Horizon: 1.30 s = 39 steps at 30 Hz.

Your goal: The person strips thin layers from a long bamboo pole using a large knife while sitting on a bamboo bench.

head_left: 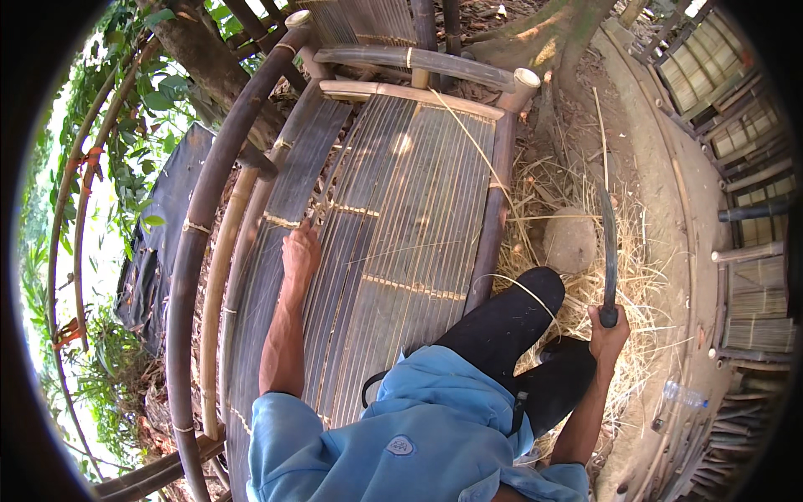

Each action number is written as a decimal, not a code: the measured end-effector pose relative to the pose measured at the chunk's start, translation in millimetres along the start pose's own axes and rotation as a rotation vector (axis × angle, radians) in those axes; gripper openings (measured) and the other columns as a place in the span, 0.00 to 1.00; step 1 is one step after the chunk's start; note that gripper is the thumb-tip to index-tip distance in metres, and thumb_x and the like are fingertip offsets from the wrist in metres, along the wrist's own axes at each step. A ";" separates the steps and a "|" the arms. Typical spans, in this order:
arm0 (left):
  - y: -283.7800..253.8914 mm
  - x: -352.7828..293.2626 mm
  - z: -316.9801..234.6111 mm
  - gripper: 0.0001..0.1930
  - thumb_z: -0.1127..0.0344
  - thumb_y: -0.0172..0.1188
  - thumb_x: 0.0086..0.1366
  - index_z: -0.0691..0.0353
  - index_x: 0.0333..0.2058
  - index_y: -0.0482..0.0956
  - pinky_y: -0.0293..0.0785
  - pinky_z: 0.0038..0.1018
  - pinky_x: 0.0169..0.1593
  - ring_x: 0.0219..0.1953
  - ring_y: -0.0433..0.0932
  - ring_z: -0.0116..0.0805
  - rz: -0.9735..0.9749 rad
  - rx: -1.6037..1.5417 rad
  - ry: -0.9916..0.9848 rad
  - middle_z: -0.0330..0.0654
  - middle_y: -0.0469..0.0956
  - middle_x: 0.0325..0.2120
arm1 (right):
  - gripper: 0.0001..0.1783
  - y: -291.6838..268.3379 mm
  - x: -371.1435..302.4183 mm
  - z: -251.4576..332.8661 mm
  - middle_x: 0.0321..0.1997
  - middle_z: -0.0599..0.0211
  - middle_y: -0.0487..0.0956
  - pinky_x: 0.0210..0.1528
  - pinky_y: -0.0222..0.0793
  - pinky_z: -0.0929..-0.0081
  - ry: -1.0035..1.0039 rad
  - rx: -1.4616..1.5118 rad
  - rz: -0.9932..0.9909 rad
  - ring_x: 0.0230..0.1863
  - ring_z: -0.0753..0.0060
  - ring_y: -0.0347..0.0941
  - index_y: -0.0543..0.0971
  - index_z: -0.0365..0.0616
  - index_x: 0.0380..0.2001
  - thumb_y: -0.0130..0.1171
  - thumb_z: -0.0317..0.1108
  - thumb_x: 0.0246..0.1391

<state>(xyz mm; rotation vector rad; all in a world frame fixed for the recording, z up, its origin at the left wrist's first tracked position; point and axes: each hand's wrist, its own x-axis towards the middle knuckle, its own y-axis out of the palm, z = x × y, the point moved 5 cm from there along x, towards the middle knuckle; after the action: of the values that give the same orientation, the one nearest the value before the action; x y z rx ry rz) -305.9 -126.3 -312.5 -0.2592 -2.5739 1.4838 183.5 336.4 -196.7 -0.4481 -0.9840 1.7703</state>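
My left hand [301, 253] rests on the bamboo bench seat [427, 184], fingers closed beside a pale lashing strip [282, 221] that crosses the dark slats. Whatever those fingers pinch is hidden by the hand. On the other side, my right hand [609, 336] grips the black handle of a machete [609, 251], its dark blade pointing away from me over the ground. A thin pale strip [601, 134] shows beyond the blade's tip; I cannot tell whether the two touch. Another loose strip [473, 138] lies slanting across the seat's far right corner.
Curved bamboo rails [196, 226] border the bench on the left. Straw-like shavings [631, 276] cover the ground at right around a rounded stone [570, 239]. A plastic bottle [684, 394] lies farther right, before a bamboo wall [757, 268]. A tree trunk [544, 42] stands behind.
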 end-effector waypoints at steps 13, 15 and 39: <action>23.8 8.4 17.0 0.14 0.56 0.58 0.65 0.59 0.41 0.84 0.77 0.53 0.46 0.39 0.82 0.66 -0.252 0.036 0.005 0.61 0.82 0.32 | 0.20 35.4 3.0 16.8 0.27 0.66 0.80 0.38 0.73 0.72 -0.013 -0.007 0.109 0.29 0.74 0.73 0.78 0.36 0.35 0.76 0.40 0.51; 16.1 -2.0 11.1 0.14 0.58 0.57 0.67 0.59 0.43 0.84 0.76 0.54 0.46 0.38 0.81 0.67 -0.342 0.002 0.076 0.60 0.83 0.32 | 0.20 36.4 2.5 9.5 0.27 0.66 0.80 0.38 0.73 0.72 0.001 0.010 0.114 0.29 0.73 0.73 0.78 0.36 0.35 0.76 0.40 0.51; 20.5 -20.7 8.1 0.11 0.67 0.54 0.67 0.61 0.40 0.85 0.77 0.50 0.43 0.42 0.82 0.60 -0.335 0.134 0.093 0.56 0.83 0.41 | 0.20 56.1 0.5 14.8 0.27 0.65 0.81 0.37 0.72 0.70 0.034 0.029 0.149 0.29 0.72 0.74 0.78 0.36 0.33 0.76 0.40 0.50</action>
<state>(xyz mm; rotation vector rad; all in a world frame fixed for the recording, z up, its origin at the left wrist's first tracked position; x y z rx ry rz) -286.1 -127.6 -335.3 0.1134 -2.2932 1.4690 139.7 322.4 -232.0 -0.5426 -0.9200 1.9014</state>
